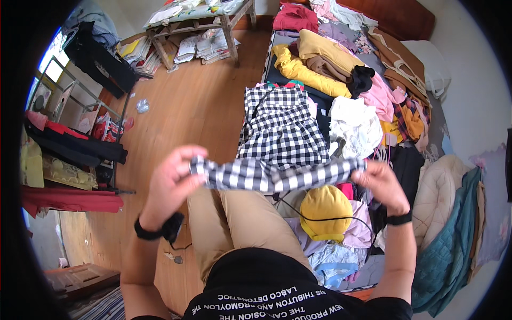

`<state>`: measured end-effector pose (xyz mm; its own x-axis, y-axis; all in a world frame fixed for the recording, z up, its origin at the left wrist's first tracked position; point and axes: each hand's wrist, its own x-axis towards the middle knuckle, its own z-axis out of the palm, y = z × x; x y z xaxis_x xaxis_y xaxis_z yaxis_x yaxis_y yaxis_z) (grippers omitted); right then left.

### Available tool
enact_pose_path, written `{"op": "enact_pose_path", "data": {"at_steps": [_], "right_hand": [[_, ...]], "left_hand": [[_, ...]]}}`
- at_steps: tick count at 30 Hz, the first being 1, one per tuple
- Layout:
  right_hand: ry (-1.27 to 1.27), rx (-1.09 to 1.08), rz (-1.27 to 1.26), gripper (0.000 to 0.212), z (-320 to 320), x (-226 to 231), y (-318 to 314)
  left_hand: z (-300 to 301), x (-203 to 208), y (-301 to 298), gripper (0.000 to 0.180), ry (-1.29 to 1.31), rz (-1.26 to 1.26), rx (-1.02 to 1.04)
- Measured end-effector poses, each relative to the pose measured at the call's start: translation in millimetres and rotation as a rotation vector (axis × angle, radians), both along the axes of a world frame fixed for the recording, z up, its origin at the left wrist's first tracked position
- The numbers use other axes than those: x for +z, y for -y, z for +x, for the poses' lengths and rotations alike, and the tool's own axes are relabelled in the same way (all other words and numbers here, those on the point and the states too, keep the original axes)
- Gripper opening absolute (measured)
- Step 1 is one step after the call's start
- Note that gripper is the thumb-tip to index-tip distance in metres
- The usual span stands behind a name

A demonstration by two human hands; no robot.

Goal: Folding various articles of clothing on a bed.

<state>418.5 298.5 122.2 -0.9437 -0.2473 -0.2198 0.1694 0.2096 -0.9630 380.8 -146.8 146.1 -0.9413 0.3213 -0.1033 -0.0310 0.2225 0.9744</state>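
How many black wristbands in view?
2: one black wristband behind the left hand, another behind the right hand. Both hands grip the checked cloth. More could lie hidden under clothes.

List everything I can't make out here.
All in the head view:
Underside of the checked cloth between left hand and right hand: faces away.
Far part of the table: cut by the upper edge.
Clear scrap: too small to identify.
Whatever lies under the yellow cap: covered by it.

Head-worn, the fisheye view looks down — hands [166,184] close, the wooden floor [194,101] farther off.
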Motion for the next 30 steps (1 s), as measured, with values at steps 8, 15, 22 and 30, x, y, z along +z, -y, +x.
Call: {"op": "enact_pose_path", "data": {"at_steps": [8,15,22,30], "right_hand": [[0.147,-0.267,-0.252,0.024,-202,-44,-9],[0.308,-0.368,-0.192,0.024,-239,-134,12],[0.321,-0.396,-0.003,0.043,-183,-122,-3],[0.487,-0.159,-0.054,0.090,-119,-105,13]], "left_hand": [[-189,-49,-39,0.045,0.015,0.213,0.142],[-226,-164,-55,0.047,0.334,0.372,0.363],[-153,-158,-42,0.064,0.421,0.196,0.470],[-101,-122,-60,0.053,0.818,0.261,0.161]]}}
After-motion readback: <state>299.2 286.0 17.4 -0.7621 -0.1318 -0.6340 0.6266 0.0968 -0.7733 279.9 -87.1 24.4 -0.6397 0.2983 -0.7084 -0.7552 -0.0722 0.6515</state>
